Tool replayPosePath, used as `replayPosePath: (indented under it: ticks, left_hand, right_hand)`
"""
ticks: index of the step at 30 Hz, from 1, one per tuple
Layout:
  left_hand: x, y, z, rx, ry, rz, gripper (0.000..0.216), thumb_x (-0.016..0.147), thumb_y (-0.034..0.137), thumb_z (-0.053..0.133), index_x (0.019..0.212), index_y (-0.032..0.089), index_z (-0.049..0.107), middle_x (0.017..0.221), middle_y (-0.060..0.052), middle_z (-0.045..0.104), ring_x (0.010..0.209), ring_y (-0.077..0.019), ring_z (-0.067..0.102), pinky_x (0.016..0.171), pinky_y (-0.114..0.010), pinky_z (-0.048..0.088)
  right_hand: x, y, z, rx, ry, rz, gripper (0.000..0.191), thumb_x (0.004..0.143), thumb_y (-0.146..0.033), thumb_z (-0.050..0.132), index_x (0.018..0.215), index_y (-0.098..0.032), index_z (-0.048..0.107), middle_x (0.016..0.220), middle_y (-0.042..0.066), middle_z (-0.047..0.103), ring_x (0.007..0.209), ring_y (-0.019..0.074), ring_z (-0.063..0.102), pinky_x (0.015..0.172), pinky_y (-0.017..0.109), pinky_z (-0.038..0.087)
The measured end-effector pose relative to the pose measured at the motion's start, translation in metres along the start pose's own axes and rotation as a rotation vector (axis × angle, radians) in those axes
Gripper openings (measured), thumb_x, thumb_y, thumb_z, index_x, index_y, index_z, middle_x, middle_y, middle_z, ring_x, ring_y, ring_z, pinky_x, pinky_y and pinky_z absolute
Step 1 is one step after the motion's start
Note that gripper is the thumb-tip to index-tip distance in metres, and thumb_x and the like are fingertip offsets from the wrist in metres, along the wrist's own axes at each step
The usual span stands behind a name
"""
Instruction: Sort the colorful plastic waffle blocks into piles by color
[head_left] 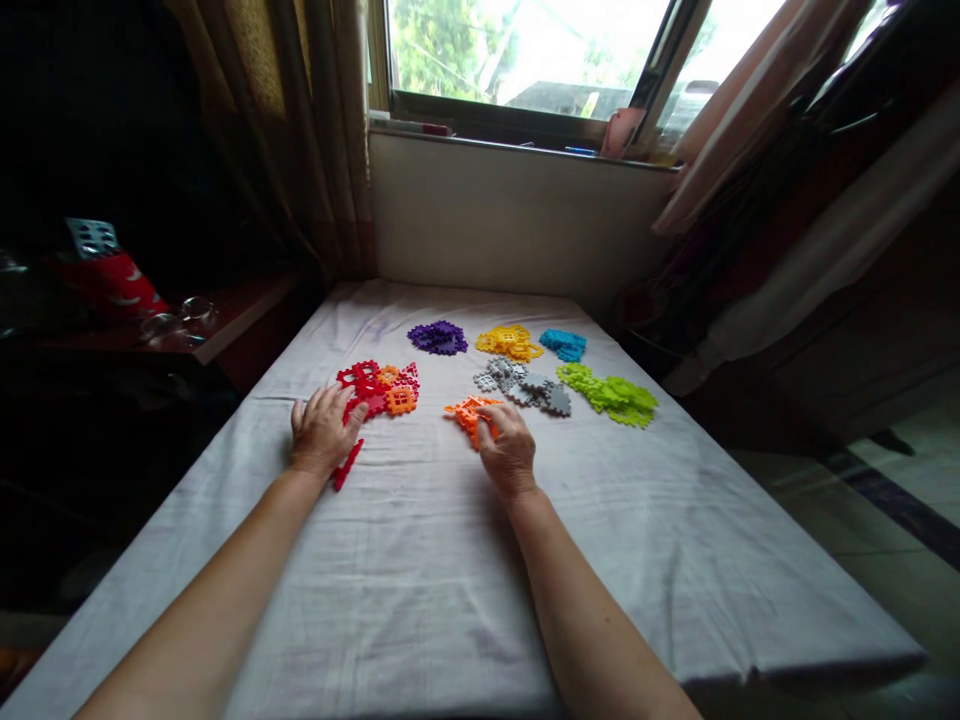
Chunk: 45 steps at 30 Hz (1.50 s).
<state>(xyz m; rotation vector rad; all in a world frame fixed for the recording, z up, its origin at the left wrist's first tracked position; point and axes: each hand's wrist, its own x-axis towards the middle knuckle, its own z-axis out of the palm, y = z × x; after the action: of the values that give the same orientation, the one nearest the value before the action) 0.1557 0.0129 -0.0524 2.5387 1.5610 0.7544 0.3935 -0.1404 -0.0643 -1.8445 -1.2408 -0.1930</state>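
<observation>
My left hand (322, 432) rests at the left edge of a pile of red toothed building pieces (361, 378), its fingers spread and thumb apart. Two orange pieces (400, 401) lie among the red ones. Close by the left thumb, a single red piece (347, 466) appears edge-on. To the right, my right hand (510, 445) has its thumb and fingers closed on the orange building pieces (468, 412) of a small pile; the fingers partly cover them, so how many are gripped is hidden.
Farther back on the cloth-covered table (420, 580) lie purple (437, 338), yellow (510, 343) and blue piles (563, 345). Grey pieces (525, 385) and lime-green pieces (609, 394) lie beyond and right of my right hand. A dark side table (247, 312) stands left.
</observation>
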Motion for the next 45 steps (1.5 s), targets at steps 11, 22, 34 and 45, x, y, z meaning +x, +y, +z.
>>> replayPosePath:
  ticks: [11,22,34,45]
  left_hand:
    - [0.005,-0.062,0.003,-0.376,0.419,-0.342,0.043,0.095,0.043,0.040,0.109,0.017,0.070,0.103,-0.010,0.074,0.095,-0.0218,0.067,0.081,-0.032,0.051]
    - [0.009,-0.058,0.006,-0.465,0.412,-0.381,0.039,0.091,0.045,0.044,0.105,0.019,0.070,0.104,-0.007,0.074,0.097,-0.0207,0.067,0.086,-0.032,0.052]
    - [0.010,-0.061,0.010,-0.497,0.406,-0.381,0.043,0.089,0.050,0.043,0.105,0.019,0.069,0.101,-0.008,0.073,0.094,-0.0210,0.066,0.089,-0.033,0.052]
    - [0.009,-0.056,0.007,-0.495,0.340,-0.399,0.041,0.087,0.046,0.045,0.107,0.019,0.068,0.093,-0.008,0.072,0.090,-0.0225,0.066,0.088,-0.035,0.051]
  right_hand:
    - [0.058,-0.062,0.070,-0.252,-0.615,-0.263,0.056,0.086,-0.031,0.066,0.140,-0.027,0.054,0.154,0.008,0.045,0.137,0.0263,0.043,0.108,0.044,0.040]
    - [0.052,-0.056,0.070,-0.245,-0.576,-0.241,0.044,0.090,-0.044,0.060,0.131,-0.028,0.061,0.142,0.005,0.057,0.128,0.0242,0.049,0.103,0.040,0.041]
    - [0.047,-0.069,0.066,-0.263,-0.513,-0.191,0.039,0.091,-0.047,0.058,0.123,-0.025,0.065,0.122,0.007,0.069,0.114,0.0249,0.058,0.096,0.038,0.043]
    - [0.019,0.040,-0.028,-0.282,-0.140,0.142,0.035,0.085,-0.044,0.058,0.114,-0.028,0.069,0.112,0.008,0.072,0.104,0.0311,0.065,0.092,0.050,0.051]
